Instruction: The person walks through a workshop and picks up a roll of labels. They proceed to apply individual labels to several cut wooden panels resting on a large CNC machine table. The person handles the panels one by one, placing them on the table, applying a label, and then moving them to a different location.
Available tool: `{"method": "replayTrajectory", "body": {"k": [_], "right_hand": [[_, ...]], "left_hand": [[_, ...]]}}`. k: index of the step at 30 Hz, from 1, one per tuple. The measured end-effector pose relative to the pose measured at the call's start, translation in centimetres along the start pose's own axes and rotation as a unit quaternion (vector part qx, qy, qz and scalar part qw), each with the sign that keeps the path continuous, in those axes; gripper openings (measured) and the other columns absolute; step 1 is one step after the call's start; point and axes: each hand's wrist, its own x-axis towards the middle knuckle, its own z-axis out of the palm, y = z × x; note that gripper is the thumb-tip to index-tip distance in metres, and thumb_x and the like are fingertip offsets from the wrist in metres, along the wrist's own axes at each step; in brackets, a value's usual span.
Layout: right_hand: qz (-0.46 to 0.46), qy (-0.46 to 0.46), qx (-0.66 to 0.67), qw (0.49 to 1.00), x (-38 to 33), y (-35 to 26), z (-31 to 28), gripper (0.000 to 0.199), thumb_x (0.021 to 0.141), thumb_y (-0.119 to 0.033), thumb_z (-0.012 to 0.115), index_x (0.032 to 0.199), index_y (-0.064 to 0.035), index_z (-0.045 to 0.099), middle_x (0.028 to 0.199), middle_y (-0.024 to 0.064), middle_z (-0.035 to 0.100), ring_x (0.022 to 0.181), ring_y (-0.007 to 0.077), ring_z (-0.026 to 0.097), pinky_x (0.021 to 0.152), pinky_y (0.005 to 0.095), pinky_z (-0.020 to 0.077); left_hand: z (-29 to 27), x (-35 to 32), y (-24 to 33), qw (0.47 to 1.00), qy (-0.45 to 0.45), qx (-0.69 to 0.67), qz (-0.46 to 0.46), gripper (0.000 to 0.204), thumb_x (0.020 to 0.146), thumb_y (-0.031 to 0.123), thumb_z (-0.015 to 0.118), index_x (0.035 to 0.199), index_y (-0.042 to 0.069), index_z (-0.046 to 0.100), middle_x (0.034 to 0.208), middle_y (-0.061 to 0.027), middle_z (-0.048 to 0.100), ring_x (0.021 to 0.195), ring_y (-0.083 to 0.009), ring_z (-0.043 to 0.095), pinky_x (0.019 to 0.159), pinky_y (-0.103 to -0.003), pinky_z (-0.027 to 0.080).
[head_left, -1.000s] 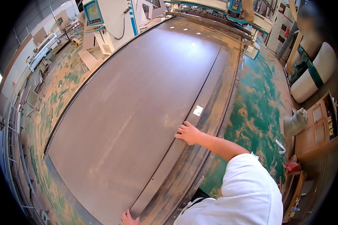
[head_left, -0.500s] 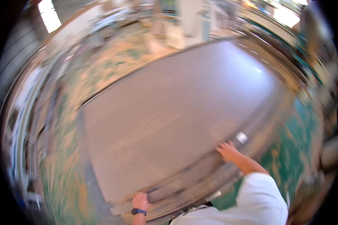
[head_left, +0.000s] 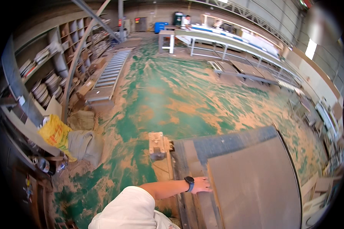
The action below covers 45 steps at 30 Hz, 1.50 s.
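A large flat brownish-grey panel (head_left: 256, 179) lies at the lower right, on a darker flat bed (head_left: 237, 143) that shows along its far and left sides. My left hand (head_left: 202, 185), with a dark watch (head_left: 189, 183) on the wrist, reaches across from a white sleeve (head_left: 130, 210). Its fingers are stretched out and rest at the panel's left edge, by a narrow strip of board; no grip on anything is visible. My right hand is out of view.
Sawdust streaks the green floor (head_left: 156, 95). A dusty metal bracket (head_left: 156, 145) juts from the bed's far left corner. Yellow (head_left: 55, 131) and grey sacks (head_left: 84, 145) stand left, below cluttered shelves. A roller conveyor (head_left: 112, 68) and a long machine table (head_left: 225, 40) stand farther off; a person (head_left: 186, 22) is behind.
My view has swung left, so the panel now sits at the lower right and the far workshop shows. My right hand has left the picture; my left hand stays at the panel's edge.
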Motion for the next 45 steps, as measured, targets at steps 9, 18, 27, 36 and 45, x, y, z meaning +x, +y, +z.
{"method": "replayTrajectory", "body": {"k": [9,18,27,36,45], "right_hand": [[-0.003,-0.134,-0.013,0.991,6.3,-25.9,-6.1,0.082,0.067,-0.044,0.075,0.134,-0.0025,0.05,0.128,0.0265,0.056,0.121,0.0411,0.053,0.1,0.0496,0.0439],[-0.131,-0.135,-0.075,0.979,15.9,-48.8,-15.4,0.079,0.066,-0.042,0.078,0.131,-0.0032,0.053,0.12,0.0262,0.06,0.115,0.0411,0.056,0.096,0.0487,0.0467],[-0.23,-0.142,-0.081,0.959,31.1,-70.5,-22.6,0.034,0.086,-0.032,0.061,0.111,-0.009,0.064,0.11,0.0202,0.063,0.107,0.0344,0.059,0.092,0.0464,0.0476],[-0.528,-0.121,-0.189,0.819,56.7,-99.4,-26.5,0.063,0.068,-0.045,0.07,0.118,-0.0073,0.059,0.108,0.0118,0.063,0.102,0.0289,0.061,0.082,0.0421,0.0481],[-0.754,-0.072,-0.208,0.619,82.9,-138.3,-20.3,0.051,0.061,-0.03,0.074,0.103,-0.009,0.055,0.097,0.0075,0.056,0.099,0.0257,0.055,0.08,0.0414,0.0441]], "left_hand": [[-12.3,-23.1,-21.7,0.968,0.12,0.141,-0.169,0.061,0.056,0.024,0.083,0.112,0.022,0.06,0.112,-0.0072,0.055,0.119,-0.0267,0.05,0.115,-0.054,0.023],[-21.8,-47.7,-38.1,0.954,0.091,0.11,-0.264,0.054,0.058,0.015,0.077,0.109,0.02,0.06,0.107,-0.0048,0.057,0.113,-0.0273,0.053,0.114,-0.052,0.027],[-19.1,-63.8,-54.3,0.935,0.111,0.043,-0.334,0.07,0.057,0.023,0.08,0.122,0.017,0.056,0.117,-0.0086,0.057,0.116,-0.0284,0.052,0.108,-0.047,0.031],[-17.5,-88.6,-62.1,0.829,-0.039,-0.018,-0.558,0.078,0.065,0.042,0.08,0.134,0.019,0.05,0.129,-0.0093,0.055,0.126,-0.0282,0.046,0.108,-0.047,0.029],[-17.9,-105.5,-67.2,0.711,-0.121,-0.065,-0.689,0.071,0.068,0.039,0.077,0.129,0.014,0.053,0.124,-0.0129,0.057,0.117,-0.03,0.052,0.099,-0.048,0.038]]}}
